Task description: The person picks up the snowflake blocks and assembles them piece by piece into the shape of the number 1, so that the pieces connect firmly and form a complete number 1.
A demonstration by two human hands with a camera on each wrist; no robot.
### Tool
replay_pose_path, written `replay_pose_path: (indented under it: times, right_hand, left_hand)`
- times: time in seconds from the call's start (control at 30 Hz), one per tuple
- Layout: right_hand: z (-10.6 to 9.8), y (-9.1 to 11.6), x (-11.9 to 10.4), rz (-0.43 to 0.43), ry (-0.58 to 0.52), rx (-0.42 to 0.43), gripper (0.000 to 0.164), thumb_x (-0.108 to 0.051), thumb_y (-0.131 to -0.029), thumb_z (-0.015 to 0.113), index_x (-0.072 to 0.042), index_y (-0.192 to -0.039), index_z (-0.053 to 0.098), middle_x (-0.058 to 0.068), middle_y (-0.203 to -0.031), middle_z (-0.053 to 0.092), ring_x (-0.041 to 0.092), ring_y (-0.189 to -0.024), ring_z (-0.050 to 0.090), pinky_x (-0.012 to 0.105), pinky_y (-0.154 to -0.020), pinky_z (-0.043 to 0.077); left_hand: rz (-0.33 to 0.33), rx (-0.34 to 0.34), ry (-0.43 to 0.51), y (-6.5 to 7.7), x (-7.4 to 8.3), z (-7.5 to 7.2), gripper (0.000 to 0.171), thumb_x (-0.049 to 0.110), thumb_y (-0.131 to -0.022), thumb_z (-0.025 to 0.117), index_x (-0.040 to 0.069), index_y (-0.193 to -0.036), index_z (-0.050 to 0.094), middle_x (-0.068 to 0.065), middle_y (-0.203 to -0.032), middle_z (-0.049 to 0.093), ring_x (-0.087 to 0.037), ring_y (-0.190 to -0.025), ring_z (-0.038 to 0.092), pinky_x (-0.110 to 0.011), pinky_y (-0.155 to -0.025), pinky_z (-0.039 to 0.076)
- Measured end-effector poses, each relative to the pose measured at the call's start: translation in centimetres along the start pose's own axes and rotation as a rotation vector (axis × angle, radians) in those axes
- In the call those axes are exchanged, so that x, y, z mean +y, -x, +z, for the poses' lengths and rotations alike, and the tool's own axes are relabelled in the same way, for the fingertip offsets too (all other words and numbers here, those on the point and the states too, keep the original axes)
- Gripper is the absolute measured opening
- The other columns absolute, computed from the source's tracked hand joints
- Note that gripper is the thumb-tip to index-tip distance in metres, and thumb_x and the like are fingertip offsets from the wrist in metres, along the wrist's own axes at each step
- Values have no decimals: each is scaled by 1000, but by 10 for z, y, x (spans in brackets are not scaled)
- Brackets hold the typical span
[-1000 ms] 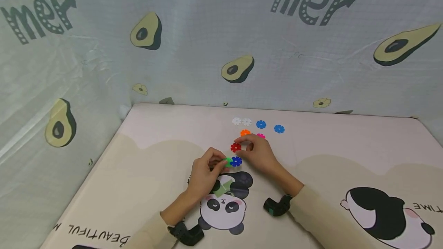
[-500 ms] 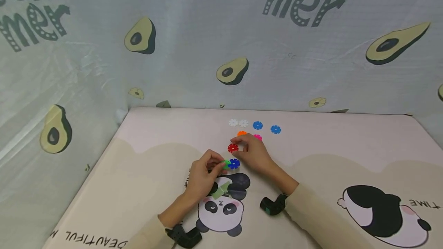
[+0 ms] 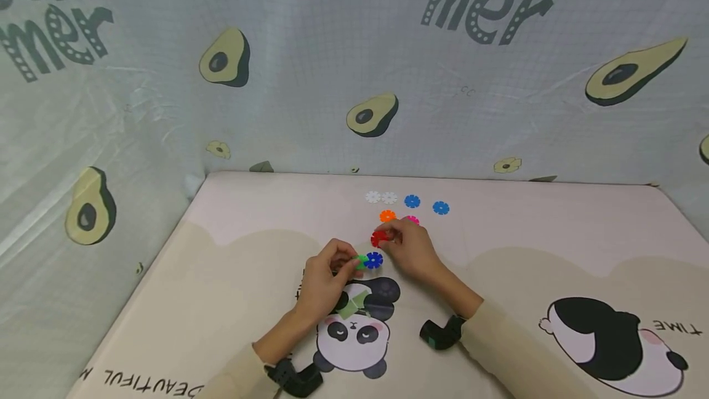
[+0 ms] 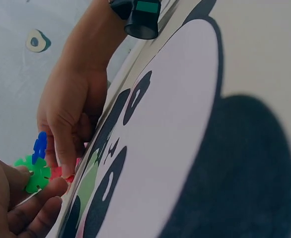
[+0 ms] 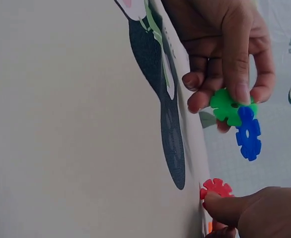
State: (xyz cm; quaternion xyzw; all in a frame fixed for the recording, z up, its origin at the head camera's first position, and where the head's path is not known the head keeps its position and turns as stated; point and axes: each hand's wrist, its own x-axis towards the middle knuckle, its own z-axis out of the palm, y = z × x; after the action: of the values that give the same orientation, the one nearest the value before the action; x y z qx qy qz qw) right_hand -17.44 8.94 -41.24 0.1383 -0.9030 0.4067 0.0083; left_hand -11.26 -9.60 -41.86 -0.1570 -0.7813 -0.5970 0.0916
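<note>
In the head view my left hand (image 3: 327, 277) pinches a green snowflake disc (image 5: 223, 107) between thumb and fingers. A dark blue snowflake disc (image 3: 374, 260) is joined to the green one at its edge, set at an angle, as the right wrist view shows. Just beyond, my right hand (image 3: 412, 249) pinches a red snowflake disc (image 5: 218, 187) with thumb and finger, close to the tabletop. That red disc appears tilted and is partly covered by the fingers. The left wrist view has the green and blue pair right beside the right hand's fingertips.
Farther back on the table (image 3: 244, 319) lie two white discs (image 3: 381, 197), two lighter blue discs (image 3: 412, 201), an orange disc (image 3: 387, 216) and a pink disc (image 3: 413, 220). A printed curtain (image 3: 293, 79) hangs behind the table's back edge.
The right thumb and finger, earlier spread around the red disc, have closed on it. It has tilted and shifted slightly right. The left hand keeps holding the joined green and blue discs.
</note>
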Motion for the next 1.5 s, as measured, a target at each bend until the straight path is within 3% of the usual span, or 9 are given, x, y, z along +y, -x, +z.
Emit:
replay_pose_path:
  times: [0.17, 0.4, 0.6, 1.07, 1.4, 1.5]
  right_hand:
    - [-6, 9, 4, 32, -37, 19, 7, -12, -84, 74, -9, -91, 72, -2, -74, 59, 17, -67, 50, 29, -58, 43]
    - [-18, 24, 8, 118, -113, 18, 13, -18, -84, 75, -12, -96, 72, -2, -83, 65, 18, -73, 54, 29, -61, 47]
    - [-25, 34, 11, 129, -208, -28, 19, -20, -83, 76, -16, -101, 71, -2, -83, 65, 17, -73, 57, 27, -61, 47]
    - [-26, 46, 18, 55, -286, -28, 20, -21, -83, 76, -24, -102, 73, -3, -79, 65, 18, -70, 59, 26, -59, 49]
    - [-24, 48, 21, -13, -315, -26, 20, -20, -83, 76, -28, -101, 73, -7, -80, 67, 14, -74, 63, 28, -67, 53]
    - [-25, 48, 23, -18, -305, -11, 24, -19, -83, 76, -26, -105, 72, -7, -80, 67, 14, -72, 63, 28, -65, 53]
  left_hand:
    - [-31, -23, -46, 0, 1, 0, 12, 1, -89, 65, 8, -96, 57, -4, -77, 71, -17, -64, 68, -24, -57, 52]
    - [-95, -81, -32, -1, 2, -1, 14, 6, -91, 65, 7, -102, 56, -4, -88, 73, -15, -68, 70, -26, -65, 55]
    - [-76, -92, -77, -2, 2, 0, 22, 2, -90, 64, 8, -111, 62, -5, -90, 73, -14, -73, 70, -23, -67, 55]
    - [-56, -109, -131, -6, 11, 7, 23, 3, -83, 72, 10, -104, 66, 0, -85, 71, -10, -69, 66, -23, -68, 54]
    - [-94, -75, -55, -4, 6, 10, 19, 8, -84, 72, 11, -102, 69, 0, -74, 66, -18, -65, 64, -21, -61, 51]
    - [-106, -69, -26, -4, 20, 10, 18, 4, -84, 70, 5, -102, 70, -8, -72, 65, -26, -64, 63, -19, -58, 48]
